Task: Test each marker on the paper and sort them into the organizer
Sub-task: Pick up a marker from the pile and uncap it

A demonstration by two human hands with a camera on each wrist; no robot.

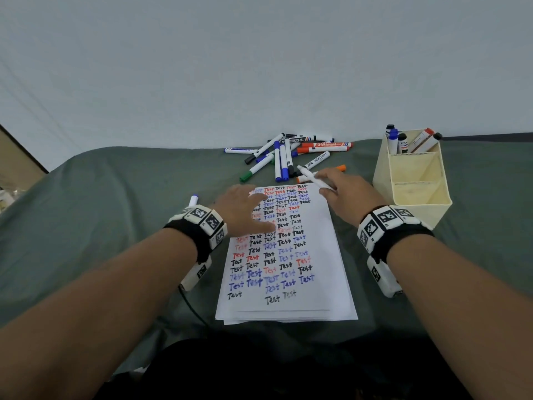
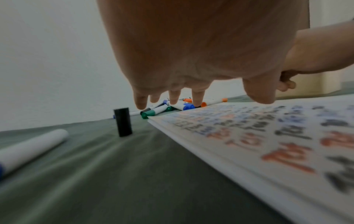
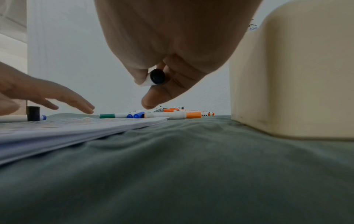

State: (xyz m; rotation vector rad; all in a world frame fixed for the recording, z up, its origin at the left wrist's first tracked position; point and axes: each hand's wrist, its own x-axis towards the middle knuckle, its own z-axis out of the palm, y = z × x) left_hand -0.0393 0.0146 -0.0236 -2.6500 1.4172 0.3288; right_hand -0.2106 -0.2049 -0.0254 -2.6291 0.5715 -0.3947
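My right hand (image 1: 331, 184) grips a white marker (image 1: 313, 176) with its cap off, the tip pointing away over the paper's far right corner; in the right wrist view its black end (image 3: 157, 76) shows between the fingers. My left hand (image 1: 253, 210) hovers with fingers spread and holds nothing, over the upper left of the paper (image 1: 302, 284), which is covered in "Test" words. A black cap (image 2: 123, 122) stands upright on the cloth just left of the paper. A cream organizer (image 1: 415, 209) stands at the right, with several markers (image 1: 403, 141) in its back compartment.
A pile of several markers (image 1: 281, 157) lies beyond the paper, near the wall. One white marker with a blue end (image 1: 193, 200) lies left of my left wrist. A green cloth (image 1: 115, 212) covers the table. A dark cable (image 1: 191, 308) runs near the paper's front left corner.
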